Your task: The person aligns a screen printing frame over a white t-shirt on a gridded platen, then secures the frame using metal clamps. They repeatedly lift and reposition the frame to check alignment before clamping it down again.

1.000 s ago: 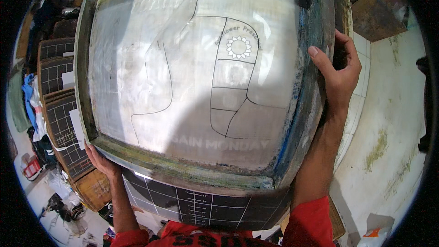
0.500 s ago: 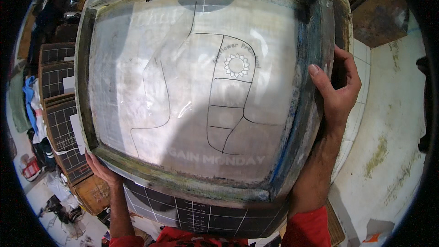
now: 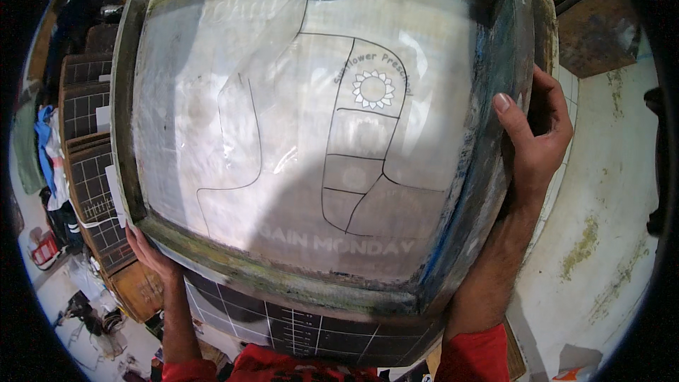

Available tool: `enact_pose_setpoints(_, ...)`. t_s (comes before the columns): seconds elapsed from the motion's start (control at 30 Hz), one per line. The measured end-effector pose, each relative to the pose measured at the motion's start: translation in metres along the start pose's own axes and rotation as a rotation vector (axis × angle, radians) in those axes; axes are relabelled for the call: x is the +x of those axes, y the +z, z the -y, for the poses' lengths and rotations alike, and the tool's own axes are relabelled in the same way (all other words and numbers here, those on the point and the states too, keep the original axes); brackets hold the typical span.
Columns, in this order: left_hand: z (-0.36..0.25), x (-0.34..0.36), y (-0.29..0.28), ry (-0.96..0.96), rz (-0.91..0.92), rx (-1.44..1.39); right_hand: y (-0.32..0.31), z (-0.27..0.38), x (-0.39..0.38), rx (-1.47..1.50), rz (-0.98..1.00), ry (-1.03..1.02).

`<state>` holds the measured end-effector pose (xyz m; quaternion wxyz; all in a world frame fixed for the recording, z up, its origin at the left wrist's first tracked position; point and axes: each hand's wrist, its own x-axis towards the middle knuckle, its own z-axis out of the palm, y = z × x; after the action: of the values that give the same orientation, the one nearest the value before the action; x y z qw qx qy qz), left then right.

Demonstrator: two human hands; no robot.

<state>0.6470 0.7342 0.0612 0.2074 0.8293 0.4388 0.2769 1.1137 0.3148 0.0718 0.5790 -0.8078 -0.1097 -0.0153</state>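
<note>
Compared with half a second earlier, the line drawing [image 3: 368, 155] on the framed screen [image 3: 297, 286] lies higher in view, and the right rail, with the right hand [image 3: 540, 157], sits farther right. Right hand: closed around that rail, thumb on its front face, fingers behind. Left hand [image 3: 153, 256]: holding the lower left corner, thumb hidden. The screen stands tilted before the person's red shirt [image 3: 283, 362]; a dark gridded board [image 3: 311, 330] shows beneath its lower rail. Further gridded boards [image 3: 92, 177] stand at left; a stained wall [image 3: 608, 191] lies right.
</note>
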Motion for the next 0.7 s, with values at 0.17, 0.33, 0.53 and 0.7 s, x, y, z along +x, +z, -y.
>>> enact_pose_setpoints(0.17,0.004,0.004,-0.004,0.369,0.015,0.325,0.001,0.002,-0.001,0.045,-0.003,0.014)
enact_pose_setpoints(0.33,0.013,0.002,-0.004,-0.001,-0.013,0.007,0.0,0.0,-0.001,0.046,-0.006,0.021)
enact_pose_setpoints(0.53,0.022,0.002,-0.01,0.035,0.017,0.091,-0.002,-0.004,-0.001,0.034,-0.005,0.017)
enact_pose_setpoints(0.7,0.029,0.004,-0.012,0.163,0.026,0.137,-0.004,-0.004,0.0,-0.002,0.024,0.011)
